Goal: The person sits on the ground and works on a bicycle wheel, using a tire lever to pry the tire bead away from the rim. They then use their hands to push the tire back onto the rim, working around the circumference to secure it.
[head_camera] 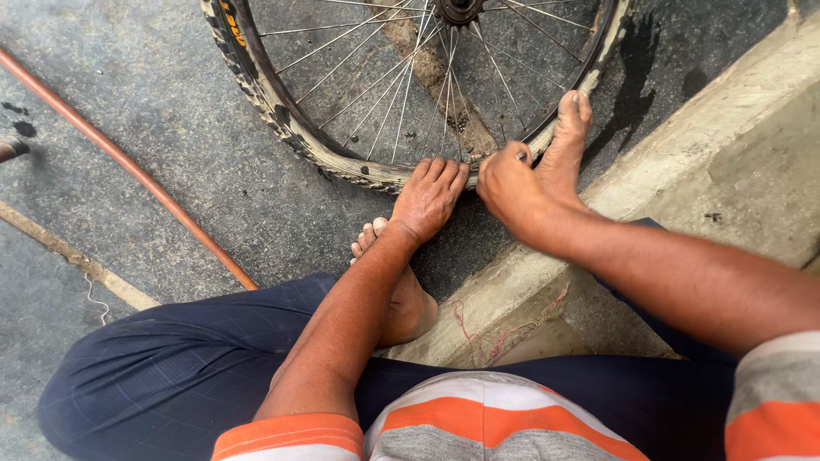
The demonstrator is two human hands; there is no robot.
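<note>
Both hands at the rim of a bicycle wheel lying flat on the floor.

The wheel (410, 85) lies at twelve o'clock, its worn tyre (282, 119) facing the seated person. The left hand (430, 198) presses flat, fingers spread, on the tyre's near edge; the right hand (510, 183) is closed around a small metal tool (520, 156) at the rim. A bare foot (568, 141) at one o'clock braces the tyre, likely to steady it. No containers in sight.
</note>
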